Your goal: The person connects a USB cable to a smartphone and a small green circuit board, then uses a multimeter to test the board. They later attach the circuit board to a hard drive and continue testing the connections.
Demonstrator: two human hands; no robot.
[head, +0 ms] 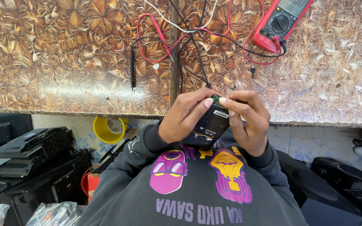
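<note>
Both hands grasp a small black rectangular battery pack (209, 127) above the lap, at the brown patterned worktop (63, 62) edge: left hand (187, 117) wraps its side, right hand (248, 121) pinches its top, seemingly a green circuit strip. A red multimeter (280, 23) lies well apart.

Black rectangular battery pack (208, 127): flat, slightly glossy casing with a white label near its upper end and printed text lower down. A small green circuit strip (216, 99) sits at the top edge. Pose: tilted, held above the lap, at the counter (63, 62) edge.
</note>
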